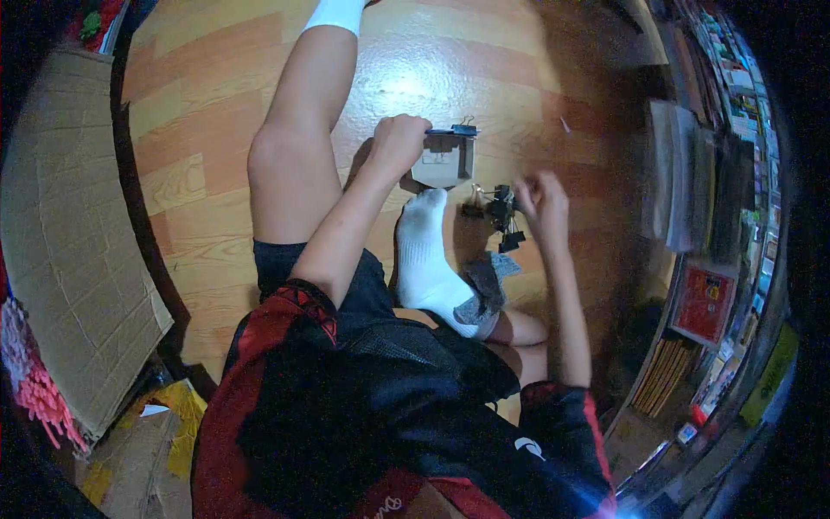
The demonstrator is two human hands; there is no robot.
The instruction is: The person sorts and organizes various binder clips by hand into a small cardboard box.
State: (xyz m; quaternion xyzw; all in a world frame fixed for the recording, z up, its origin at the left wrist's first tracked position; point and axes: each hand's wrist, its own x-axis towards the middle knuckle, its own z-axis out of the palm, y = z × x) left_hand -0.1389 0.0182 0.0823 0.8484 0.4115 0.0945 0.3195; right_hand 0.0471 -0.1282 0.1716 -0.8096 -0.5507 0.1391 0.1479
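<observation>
My left hand point(399, 143) is closed at the far left corner of a small open cardboard box point(443, 171), its fingers curled over the dark rim. A binder clip point(464, 130) sits on that rim, to the right of my fingers. Over to the right, several black binder clips point(501, 206) lie in a cluster on the floor. My right hand point(545, 201) is beside them, slightly blurred, its fingers curled inward. Whatever its fingertips hold, if anything, does not show clearly. The toes of my white-socked foot point(421, 233) point at the box's near side.
A grey cloth piece point(491, 285) lies against my ankle. Shelves with books and papers point(709, 303) line the right side. A large cardboard panel point(78, 233) stands at left, with a yellow-taped carton point(156, 450) below it. The wooden floor point(207, 104) reflects a bright light.
</observation>
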